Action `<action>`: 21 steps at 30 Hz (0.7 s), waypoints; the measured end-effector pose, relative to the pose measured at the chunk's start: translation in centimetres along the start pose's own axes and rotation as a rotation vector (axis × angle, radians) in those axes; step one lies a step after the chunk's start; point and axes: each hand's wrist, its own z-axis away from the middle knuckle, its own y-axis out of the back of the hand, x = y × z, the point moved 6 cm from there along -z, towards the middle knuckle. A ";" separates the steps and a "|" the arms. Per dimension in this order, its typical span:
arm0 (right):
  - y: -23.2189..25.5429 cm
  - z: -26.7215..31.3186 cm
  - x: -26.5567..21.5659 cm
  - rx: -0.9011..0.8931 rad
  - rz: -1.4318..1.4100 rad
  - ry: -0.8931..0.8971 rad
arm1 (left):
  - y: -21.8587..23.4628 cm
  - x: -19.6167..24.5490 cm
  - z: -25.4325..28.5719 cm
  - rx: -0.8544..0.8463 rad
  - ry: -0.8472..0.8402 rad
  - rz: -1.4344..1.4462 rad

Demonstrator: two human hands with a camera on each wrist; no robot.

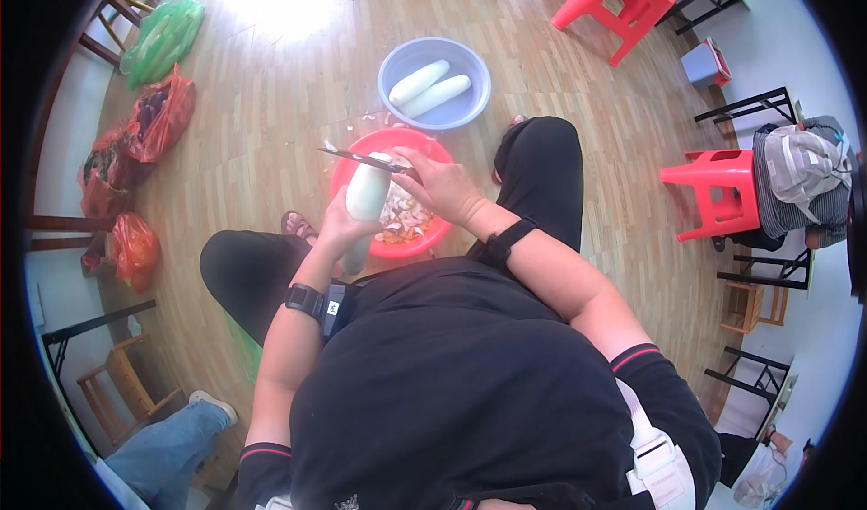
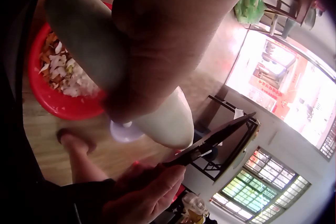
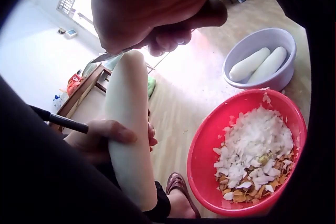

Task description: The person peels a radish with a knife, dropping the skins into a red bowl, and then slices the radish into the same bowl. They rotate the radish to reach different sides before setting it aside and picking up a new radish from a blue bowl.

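My left hand grips a long white radish around its middle, with the radish tilted upward over my lap. In the right wrist view its surface looks smooth and pale. My right hand holds a knife by the handle, and the blade crosses the radish's upper end. Below both hands, a red basin contains white shavings and orange-brown peel pieces. Just beyond it, a pale blue basin holds two white radishes.
Green and red plastic bags lie along the left wall. Red stools stand on the right, where a seated person wears a grey backpack. Someone in jeans is at lower left. Scraps lie on the wooden floor.
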 end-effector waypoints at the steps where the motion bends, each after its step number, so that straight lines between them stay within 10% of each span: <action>1: 0.1 0.0 -0.1 0.001 0.000 0.000 | 0.0 0.2 0.0 0.000 -0.001 -0.001; 21: -1.7 1.8 1.6 -0.008 0.072 0.041 | 0.4 -1.1 1.6 -0.039 0.050 0.049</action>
